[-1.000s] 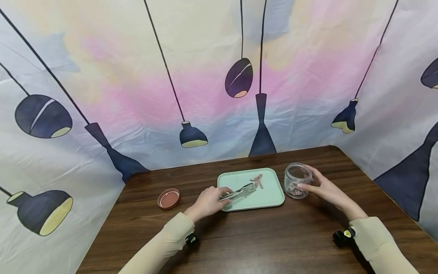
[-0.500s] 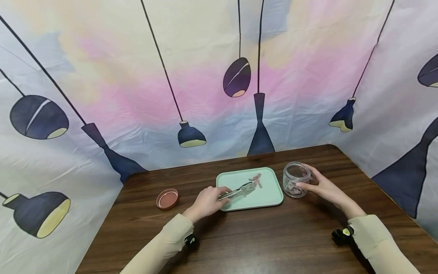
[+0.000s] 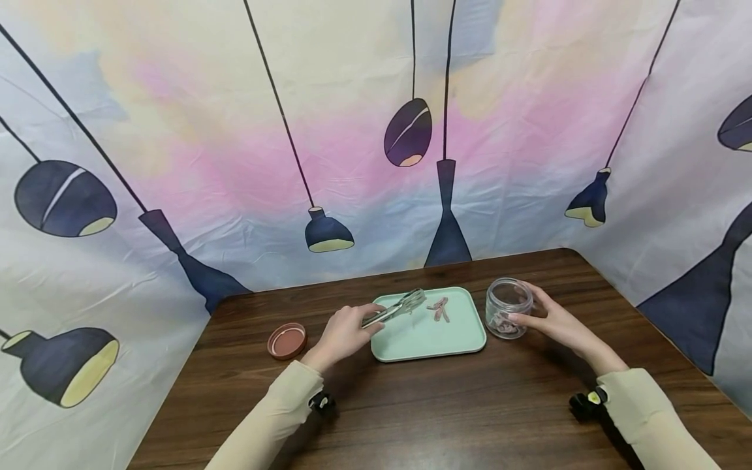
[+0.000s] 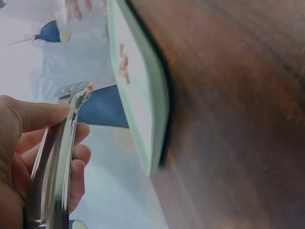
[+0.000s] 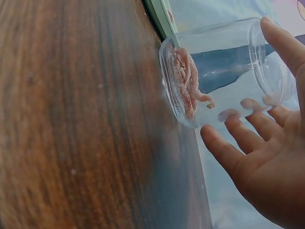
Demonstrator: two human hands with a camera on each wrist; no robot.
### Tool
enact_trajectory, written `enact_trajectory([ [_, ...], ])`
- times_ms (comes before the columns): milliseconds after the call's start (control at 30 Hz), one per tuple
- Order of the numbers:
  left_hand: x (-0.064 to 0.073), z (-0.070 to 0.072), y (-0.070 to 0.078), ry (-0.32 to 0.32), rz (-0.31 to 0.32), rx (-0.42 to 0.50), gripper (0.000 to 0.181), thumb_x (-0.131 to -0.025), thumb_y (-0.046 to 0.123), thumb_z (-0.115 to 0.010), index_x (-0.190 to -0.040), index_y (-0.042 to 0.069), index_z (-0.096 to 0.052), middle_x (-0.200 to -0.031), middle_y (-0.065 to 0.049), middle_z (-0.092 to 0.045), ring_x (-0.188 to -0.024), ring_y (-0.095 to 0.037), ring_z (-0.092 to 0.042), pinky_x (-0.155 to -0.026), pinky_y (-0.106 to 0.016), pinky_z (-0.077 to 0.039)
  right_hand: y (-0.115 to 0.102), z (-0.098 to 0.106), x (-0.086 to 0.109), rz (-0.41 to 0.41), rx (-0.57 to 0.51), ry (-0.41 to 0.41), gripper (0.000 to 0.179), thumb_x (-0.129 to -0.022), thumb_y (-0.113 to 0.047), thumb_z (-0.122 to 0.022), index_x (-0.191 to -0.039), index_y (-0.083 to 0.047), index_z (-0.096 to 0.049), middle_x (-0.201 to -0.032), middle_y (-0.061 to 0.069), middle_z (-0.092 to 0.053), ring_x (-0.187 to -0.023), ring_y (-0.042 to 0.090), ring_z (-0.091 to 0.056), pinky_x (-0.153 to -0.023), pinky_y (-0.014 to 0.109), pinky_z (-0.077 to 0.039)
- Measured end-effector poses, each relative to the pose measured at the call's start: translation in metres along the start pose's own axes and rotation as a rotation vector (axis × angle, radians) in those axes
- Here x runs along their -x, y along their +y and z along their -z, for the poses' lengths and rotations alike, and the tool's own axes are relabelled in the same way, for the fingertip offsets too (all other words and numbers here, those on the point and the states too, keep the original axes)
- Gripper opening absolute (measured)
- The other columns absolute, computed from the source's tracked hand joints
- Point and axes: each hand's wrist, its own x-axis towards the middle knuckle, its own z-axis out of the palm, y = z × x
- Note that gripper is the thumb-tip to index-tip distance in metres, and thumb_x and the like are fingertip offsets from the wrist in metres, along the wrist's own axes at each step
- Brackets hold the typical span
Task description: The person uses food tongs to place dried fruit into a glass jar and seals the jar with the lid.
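My left hand (image 3: 341,334) holds metal tongs (image 3: 398,308) over the left half of a pale green tray (image 3: 414,343). In the left wrist view, a small pinkish bit (image 4: 89,88) shows at the tongs' tip. Several thin pinkish strips (image 3: 439,309), dried-looking, lie in a small heap on the tray, just right of the tongs. Beside the tray's right edge, a clear jar (image 3: 508,304) stands upright and uncapped. My right hand (image 3: 561,326) grips it from the right, thumb in front and fingers round the far side. More pinkish strips (image 5: 187,86) lie on the jar's bottom.
A reddish-brown screw lid (image 3: 287,341) lies on the dark wooden table (image 3: 446,405), left of the tray. A cloth backdrop (image 3: 364,150) printed with hanging lamps rises behind the table and along its sides.
The left hand has lifted the tongs from the strips and drawn them up and to the left. The right hand and the jar stay in place.
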Motion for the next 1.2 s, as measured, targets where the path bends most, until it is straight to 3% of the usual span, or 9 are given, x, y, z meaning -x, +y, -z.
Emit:
enact_trajectory([
  [200,-0.001,0.017,-0.003,0.067,0.033,0.037,0.033,-0.097,0.024,-0.07,-0.129,0.018,-0.069,-0.052,0.007,-0.049,-0.04,-0.007,-0.029,-0.044,-0.026,-0.026,0.0,0.0,0.0,0.004,-0.009,0.004,0.091,-0.097,-0.037,-0.068,-0.163,-0.011,-0.01,-0.163,0.021,-0.022,-0.144,0.053,-0.023,-0.103,0.069,-0.032],
  [433,-0.001,0.044,-0.004,0.149,0.063,0.056,0.035,-0.098,0.028,-0.069,-0.132,0.02,-0.068,-0.05,0.007,-0.041,-0.039,-0.008,-0.029,-0.043,-0.027,-0.029,0.0,0.0,0.0,0.01,-0.009,0.004,0.091,-0.097,-0.037,-0.068,-0.163,-0.011,-0.011,-0.163,0.021,-0.021,-0.144,0.053,-0.022,-0.104,0.069,-0.031],
  [533,0.0,0.054,-0.005,0.196,0.065,0.063,0.037,-0.097,0.029,-0.07,-0.132,0.018,-0.068,-0.053,0.002,-0.048,-0.038,-0.008,-0.028,-0.043,-0.028,-0.03,0.0,0.0,0.0,0.008,-0.008,0.001,0.092,-0.097,-0.037,-0.068,-0.163,-0.011,-0.01,-0.163,0.021,-0.021,-0.145,0.054,-0.021,-0.103,0.07,-0.031],
  [667,0.002,0.064,-0.004,0.274,0.048,0.08,0.038,-0.096,0.029,-0.071,-0.132,0.017,-0.069,-0.09,-0.012,-0.074,-0.037,-0.008,-0.026,-0.044,-0.029,-0.034,0.0,0.0,0.0,0.0,-0.006,-0.002,0.092,-0.097,-0.038,-0.069,-0.163,-0.013,-0.009,-0.164,0.021,-0.02,-0.145,0.054,-0.02,-0.103,0.07,-0.031],
  [767,0.002,0.071,-0.004,0.317,0.042,0.112,0.038,-0.096,0.029,-0.071,-0.133,0.018,-0.068,-0.119,-0.015,-0.071,-0.036,-0.009,-0.026,-0.044,-0.029,-0.035,0.001,-0.001,0.0,-0.007,0.0,-0.004,0.093,-0.097,-0.039,-0.068,-0.164,-0.014,-0.008,-0.164,0.021,-0.02,-0.145,0.054,-0.019,-0.104,0.071,-0.03],
  [967,0.002,0.078,-0.003,0.386,0.034,0.145,0.038,-0.097,0.03,-0.071,-0.133,0.018,-0.068,-0.117,-0.013,-0.073,-0.042,-0.012,-0.033,-0.045,-0.029,-0.033,0.001,-0.002,-0.001,-0.008,0.002,-0.005,0.093,-0.098,-0.039,-0.067,-0.163,-0.012,-0.007,-0.164,0.021,-0.02,-0.144,0.055,-0.019,-0.103,0.071,-0.031],
  [1200,-0.009,0.077,0.005,0.431,0.017,0.19,0.038,-0.096,0.029,-0.072,-0.131,0.014,-0.069,-0.114,-0.016,-0.073,-0.048,-0.015,-0.042,-0.049,-0.03,-0.035,0.001,-0.001,0.0,-0.004,-0.005,0.003,0.093,-0.098,-0.039,-0.068,-0.163,-0.012,-0.008,-0.164,0.022,-0.02,-0.144,0.055,-0.019,-0.103,0.071,-0.03],
])
